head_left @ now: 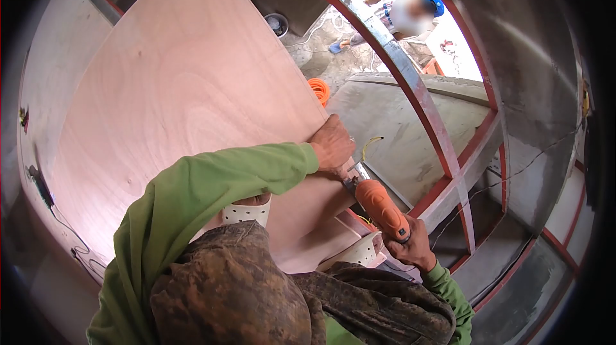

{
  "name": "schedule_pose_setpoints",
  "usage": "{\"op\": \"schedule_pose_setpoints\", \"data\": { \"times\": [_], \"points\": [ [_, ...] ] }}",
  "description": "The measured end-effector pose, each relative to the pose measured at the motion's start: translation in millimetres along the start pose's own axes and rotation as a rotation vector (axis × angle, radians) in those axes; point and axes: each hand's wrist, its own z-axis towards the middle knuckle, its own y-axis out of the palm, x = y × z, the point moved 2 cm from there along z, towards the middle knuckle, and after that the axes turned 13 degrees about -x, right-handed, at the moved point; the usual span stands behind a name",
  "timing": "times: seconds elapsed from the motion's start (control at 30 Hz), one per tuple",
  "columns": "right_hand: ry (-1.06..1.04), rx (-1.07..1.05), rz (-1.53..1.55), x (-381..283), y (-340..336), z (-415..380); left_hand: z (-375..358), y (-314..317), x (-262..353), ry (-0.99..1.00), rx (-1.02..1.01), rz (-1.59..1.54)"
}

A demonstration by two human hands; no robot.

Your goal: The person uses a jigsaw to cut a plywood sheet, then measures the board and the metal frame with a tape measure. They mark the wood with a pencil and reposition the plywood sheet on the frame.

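Observation:
My left hand (333, 143) is closed at the right edge of a large plywood sheet (186, 75), gripping it near its lower right part. My right hand (414, 247) is wrapped round the rear of an orange power tool (382, 209). The tool's metal front end lies just below my left hand, at the sheet's edge; the exact contact there is too small to tell. Both forearms are in green sleeves.
Curved red and grey metal frame bars (410, 82) rise at the right. An orange coil (319, 91) and a bucket (276, 25) lie beyond the sheet. Another person (391, 11) is farther off, at the top right. A loose cable crosses the right side.

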Motion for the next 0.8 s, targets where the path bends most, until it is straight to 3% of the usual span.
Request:
{"op": "schedule_pose_setpoints", "data": {
  "times": [0.8],
  "points": [
    [-0.017, 0.002, -0.073, 0.0, -4.1, 4.0, -2.4, -1.2, -0.6, 0.023, 0.023, 0.01]
  ]
}}
